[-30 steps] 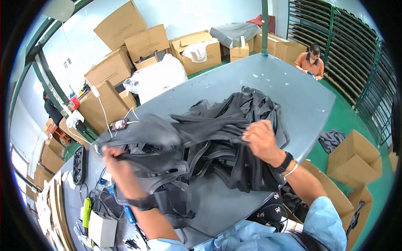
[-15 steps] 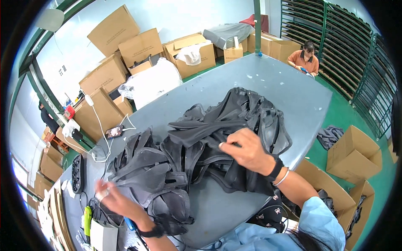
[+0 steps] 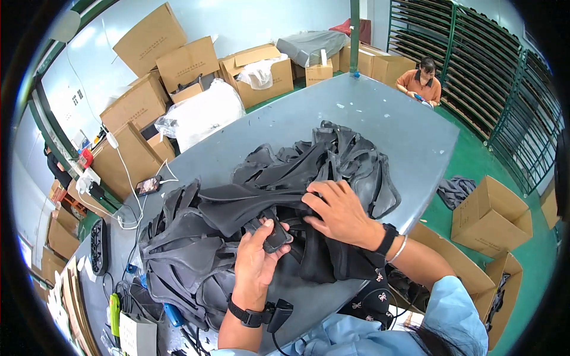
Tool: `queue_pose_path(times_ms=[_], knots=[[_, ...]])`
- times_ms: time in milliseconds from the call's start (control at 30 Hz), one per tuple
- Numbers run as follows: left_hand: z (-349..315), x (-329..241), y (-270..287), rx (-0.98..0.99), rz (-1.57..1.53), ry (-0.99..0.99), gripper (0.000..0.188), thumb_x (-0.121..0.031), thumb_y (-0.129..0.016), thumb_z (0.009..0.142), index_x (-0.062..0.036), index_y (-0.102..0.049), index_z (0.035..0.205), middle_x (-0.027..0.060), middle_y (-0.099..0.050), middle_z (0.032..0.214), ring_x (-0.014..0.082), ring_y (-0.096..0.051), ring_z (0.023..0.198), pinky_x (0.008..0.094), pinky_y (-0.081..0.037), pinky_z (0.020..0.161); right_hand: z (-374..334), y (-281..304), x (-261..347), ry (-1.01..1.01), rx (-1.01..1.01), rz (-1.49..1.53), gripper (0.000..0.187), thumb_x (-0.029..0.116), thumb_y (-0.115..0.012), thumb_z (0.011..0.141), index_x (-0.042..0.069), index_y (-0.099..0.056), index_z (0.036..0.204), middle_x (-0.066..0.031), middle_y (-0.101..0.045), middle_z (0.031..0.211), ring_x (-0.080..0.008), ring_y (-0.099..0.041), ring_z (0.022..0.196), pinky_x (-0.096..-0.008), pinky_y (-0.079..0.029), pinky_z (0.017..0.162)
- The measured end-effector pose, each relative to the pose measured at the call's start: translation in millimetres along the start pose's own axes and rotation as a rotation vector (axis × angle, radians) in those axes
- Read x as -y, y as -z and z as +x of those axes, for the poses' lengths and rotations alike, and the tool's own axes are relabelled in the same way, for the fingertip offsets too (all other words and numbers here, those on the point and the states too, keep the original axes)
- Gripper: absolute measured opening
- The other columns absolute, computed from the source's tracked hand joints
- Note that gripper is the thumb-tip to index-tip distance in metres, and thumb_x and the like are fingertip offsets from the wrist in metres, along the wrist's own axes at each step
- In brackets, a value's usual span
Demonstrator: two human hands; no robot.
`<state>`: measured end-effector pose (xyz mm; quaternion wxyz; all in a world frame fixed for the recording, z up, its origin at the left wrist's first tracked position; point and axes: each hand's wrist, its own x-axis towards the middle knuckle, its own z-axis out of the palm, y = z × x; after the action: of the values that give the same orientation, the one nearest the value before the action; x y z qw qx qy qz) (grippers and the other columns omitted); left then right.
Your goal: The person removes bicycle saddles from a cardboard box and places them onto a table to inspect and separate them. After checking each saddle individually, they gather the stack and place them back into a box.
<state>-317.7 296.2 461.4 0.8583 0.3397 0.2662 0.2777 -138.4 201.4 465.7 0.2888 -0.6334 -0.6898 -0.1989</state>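
Observation:
A long, soft black fabric piece (image 3: 237, 204) stretches across the pile in front of me. My left hand (image 3: 256, 258) pinches its dark folded end (image 3: 276, 238) between thumb and fingers. On the other side, my right hand (image 3: 339, 213) has its fingers bent round the same piece, thumb below and fingertips on top. Under and beyond my hands lies a heap of similar moulded black pieces (image 3: 365, 160), some with slots and curved edges. More greyish-black pieces (image 3: 184, 255) spread to the left of my left hand.
The grey table (image 3: 409, 130) has a phone (image 3: 148, 186) with white cables, a black tray (image 3: 100, 246) and a yellow-green tool (image 3: 114, 314) at left. Cardboard boxes (image 3: 490, 216) stand at right. A co-worker (image 3: 420, 83) sits past the far right corner.
My left hand has moved right from the table's left side and taken hold of the black piece. My right hand has drawn slightly left and down; the piece now lies further left.

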Motion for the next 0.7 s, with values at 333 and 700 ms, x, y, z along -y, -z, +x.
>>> queue_pose_path(times_ms=[333, 700], knots=[[-3, 8, 21, -0.032, 0.164, -0.126, 0.016, -0.009, -0.059, 0.084, -0.0019, -0.055, 0.098, 0.0107, -0.06, 0.084, 0.021, -0.06, 0.076, 0.0312, -0.05, 0.063, 40, -17, -20, 0.118, -0.143, 0.037, 0.021, 0.012, -0.057, 0.078, 0.008, -0.062, 0.097, -0.0082, -0.061, 0.073, -0.0248, -0.059, 0.07, -0.0349, -0.045, 0.065], [-48, -4, 43, -0.069, 0.116, -0.159, 0.017, -0.005, -0.056, 0.083, 0.0012, -0.052, 0.099, 0.0122, -0.059, 0.083, 0.0202, -0.059, 0.073, 0.0305, -0.048, 0.066, 47, -53, -134, -0.742, -0.086, 0.461, 0.027, 0.023, -0.067, 0.076, 0.004, -0.065, 0.095, -0.0144, -0.065, 0.084, -0.0308, -0.06, 0.081, -0.037, -0.044, 0.075]])
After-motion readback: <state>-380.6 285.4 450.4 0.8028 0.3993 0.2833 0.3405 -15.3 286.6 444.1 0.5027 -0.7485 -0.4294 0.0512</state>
